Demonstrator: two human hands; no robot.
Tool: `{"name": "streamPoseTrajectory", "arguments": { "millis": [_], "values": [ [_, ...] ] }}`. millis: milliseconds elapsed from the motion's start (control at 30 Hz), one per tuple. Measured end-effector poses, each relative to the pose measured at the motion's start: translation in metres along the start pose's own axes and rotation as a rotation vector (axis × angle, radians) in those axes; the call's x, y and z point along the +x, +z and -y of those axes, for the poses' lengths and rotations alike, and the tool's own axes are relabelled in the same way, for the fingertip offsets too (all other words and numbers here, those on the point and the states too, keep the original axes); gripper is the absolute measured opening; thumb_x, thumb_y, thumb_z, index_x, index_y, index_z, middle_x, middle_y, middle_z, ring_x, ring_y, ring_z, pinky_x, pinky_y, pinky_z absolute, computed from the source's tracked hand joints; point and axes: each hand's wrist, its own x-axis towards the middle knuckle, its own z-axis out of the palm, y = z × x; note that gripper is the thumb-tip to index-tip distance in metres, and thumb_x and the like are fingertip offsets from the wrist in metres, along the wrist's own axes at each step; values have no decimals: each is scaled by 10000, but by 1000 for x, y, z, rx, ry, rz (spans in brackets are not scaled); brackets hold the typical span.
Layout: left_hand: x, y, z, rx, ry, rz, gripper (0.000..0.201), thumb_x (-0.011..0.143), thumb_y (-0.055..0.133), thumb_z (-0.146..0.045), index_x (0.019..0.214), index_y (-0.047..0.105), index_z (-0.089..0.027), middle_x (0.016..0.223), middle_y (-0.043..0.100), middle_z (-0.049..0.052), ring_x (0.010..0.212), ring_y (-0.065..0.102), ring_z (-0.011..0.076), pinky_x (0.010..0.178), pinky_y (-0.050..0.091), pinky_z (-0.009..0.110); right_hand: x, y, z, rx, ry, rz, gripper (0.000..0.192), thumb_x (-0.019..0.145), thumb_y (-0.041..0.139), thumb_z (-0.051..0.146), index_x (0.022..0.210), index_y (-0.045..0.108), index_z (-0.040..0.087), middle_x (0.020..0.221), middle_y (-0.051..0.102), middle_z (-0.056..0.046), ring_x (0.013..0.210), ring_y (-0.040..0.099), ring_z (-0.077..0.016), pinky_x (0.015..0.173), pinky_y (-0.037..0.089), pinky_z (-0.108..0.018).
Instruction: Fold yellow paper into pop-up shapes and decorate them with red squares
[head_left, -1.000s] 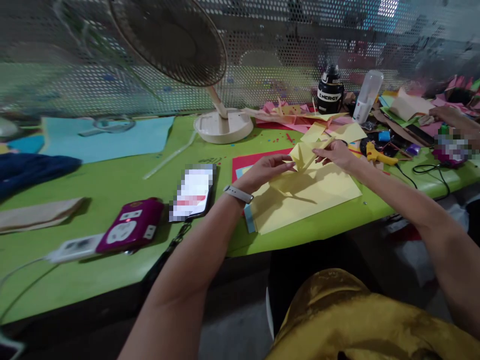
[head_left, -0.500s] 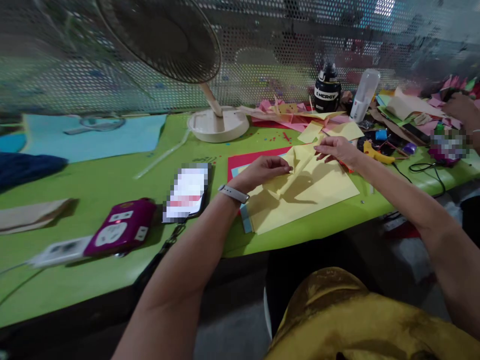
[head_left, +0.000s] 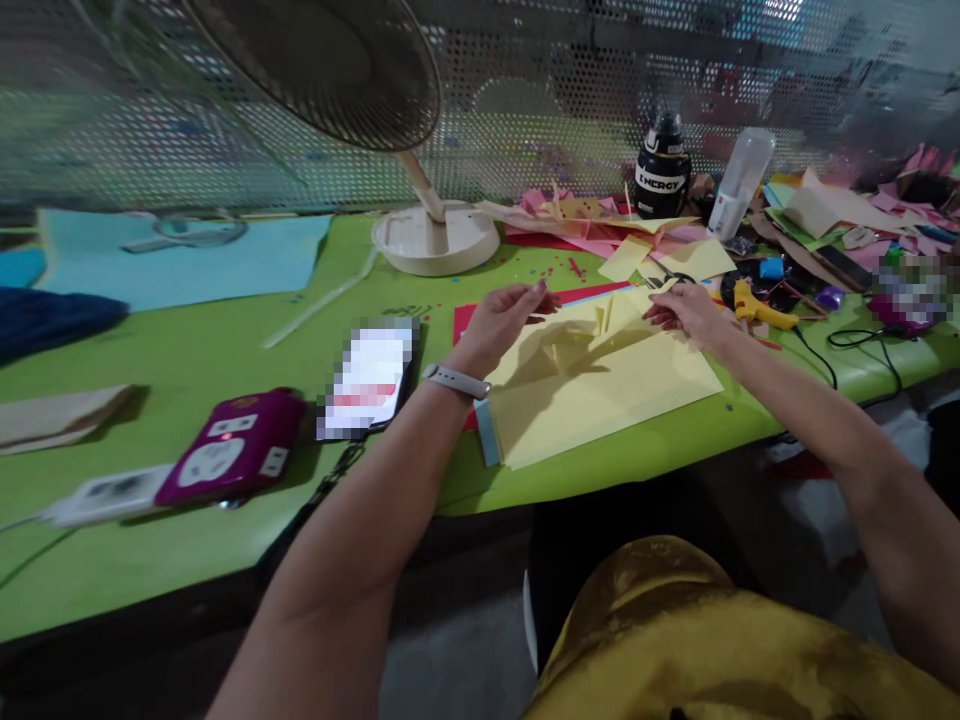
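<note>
Perforated metal panel [head_left: 517, 150] backs the long desk [head_left: 187, 350], whose surface is bright green. Seen from the head camera, the folded piece of pale yellow paper [head_left: 603, 322] lies toward the far side of a stack of flat pale yellow paper sheets [head_left: 600, 415], between the two hands. It has narrow creased ridges standing up in the middle and a lower flap toward the left, with shadow across its near side. Against sheets of the same colour its outer edges are hard to trace. A light blue paper sheet [head_left: 489, 440] and a red paper sheet [head_left: 465, 318] peek out beneath the stack.

The left hand [head_left: 517, 312] is open beside the folded piece, fingers loosely bent and holding nothing visible. The right hand [head_left: 684, 312] has bent fingers at the stack's far right; whether they pinch any paper cannot be told. It partly covers a pair of black-handled scissors [head_left: 679, 278]. The round, wire-caged fan [head_left: 322, 70] is cut off at the top, and the black phone's screen [head_left: 367, 380] is blurred into blocks.
</note>
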Motion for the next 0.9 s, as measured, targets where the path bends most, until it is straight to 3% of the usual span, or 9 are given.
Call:
{"name": "streamPoseTrajectory", "arguments": {
  "millis": [100,200,300,400,567,767,900],
  "values": [
    [-3,-6,-7,29,51,119,615,748,653,-770,877,771,-181,997,773,122,1011,694,250,933,523,361,7,-2,0,97,35,-19,253,909,613,120,659,613,155,646,724,-26,514,621,-66,509,464,-175],
    [-6,-10,-10,50,48,317,614,663,810,-652,1067,760,-193,1090,761,130,1069,687,271,956,523,392,13,-3,0,176,63,-40,229,898,604,116,673,615,156,613,710,-15,494,606,-63,514,465,-170],
    [-6,-11,-8,148,46,434,671,608,903,-463,1193,717,-194,1047,766,115,1009,701,247,905,539,373,16,-3,0,224,81,-67,196,887,606,117,696,625,158,604,703,-5,490,598,-62,513,459,-167],
    [-5,-10,-2,223,50,465,580,666,873,-405,1173,727,-162,916,770,93,860,705,207,797,545,324,17,-3,-1,229,70,-74,189,877,623,131,691,621,162,603,700,-3,491,593,-63,502,447,-168],
    [-2,-10,2,116,66,267,405,691,864,-383,1019,770,-166,775,740,45,696,669,154,649,512,254,15,-6,-4,211,50,-51,207,877,633,145,671,620,163,613,707,-11,499,600,-63,494,445,-163],
    [8,-12,0,-344,52,16,313,692,882,-294,959,754,-195,743,734,16,735,693,134,682,529,217,13,-9,-3,206,13,-12,256,938,580,281,726,665,167,655,721,-19,516,612,-72,485,437,-175],
    [9,-3,3,-612,-79,-198,217,741,845,-322,762,652,-223,716,716,-36,627,651,79,543,477,165,4,-2,1,153,27,85,233,943,599,311,770,674,174,684,738,-23,552,637,-81,526,469,-175]
  ]
}}
